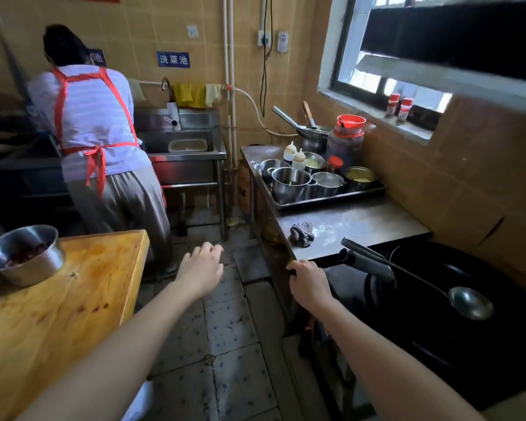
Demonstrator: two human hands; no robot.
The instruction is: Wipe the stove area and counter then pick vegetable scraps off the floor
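Note:
A crumpled grey rag (302, 234) lies on the steel counter (362, 226), near its front edge. To its right a black wok (456, 302) sits on the dark stove, with a steel ladle (468, 302) resting in it. My right hand (308, 284) rests on the front edge where counter meets stove, fingers curled over the rim, a short way in front of the rag. My left hand (202, 270) hovers over the tiled floor (225, 344) with loosely curled fingers, holding nothing. No scraps are plainly visible on the floor.
A tray (331, 200) of steel pots, squeeze bottles and jars fills the counter's far end. A wooden table (58, 314) with a steel bowl (25, 253) stands on the left. A person in a red apron (97, 141) works at the sink (189, 153), past a narrow aisle.

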